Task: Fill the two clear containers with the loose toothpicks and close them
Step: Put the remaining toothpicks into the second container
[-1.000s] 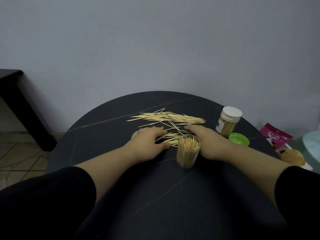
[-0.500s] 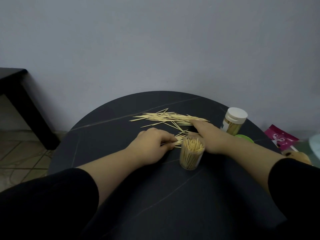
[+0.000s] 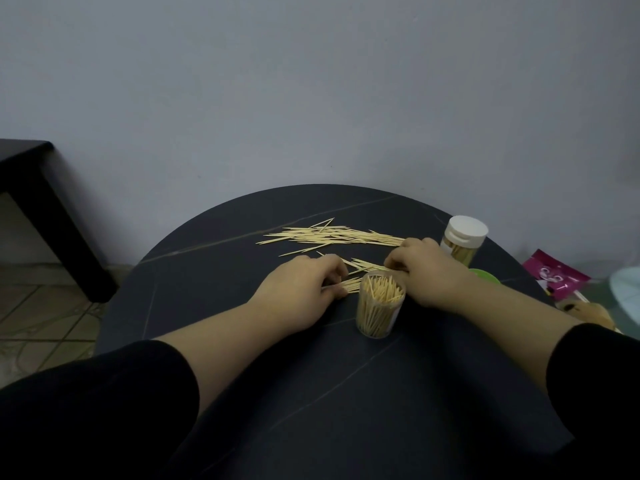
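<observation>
An open clear container [image 3: 379, 306], packed with upright toothpicks, stands on the round dark table [image 3: 242, 341] between my hands. My left hand [image 3: 304, 289] pinches a small bundle of toothpicks [image 3: 349, 285] flat on the table, just left of that container. My right hand [image 3: 426, 271] has curled fingers on the near toothpicks [image 3: 367, 263] behind the container. A long loose pile of toothpicks [image 3: 332, 235] lies farther back. A second clear container [image 3: 462, 242] with a white lid stands at the right. A green lid [image 3: 485, 274] peeks out beside my right wrist.
A pink packet [image 3: 557, 277] and a brownish object [image 3: 585, 311] lie off the table's right side, with a pale round edge [image 3: 627, 292] beyond. A black table leg [image 3: 55, 220] stands at the left over tiled floor. The grey wall is close behind.
Both hands have drawn the near toothpicks closer together. My right hand's fingers, stretched toward the far pile before, are now curled nearer the open container. My left hand now pinches a bundle.
</observation>
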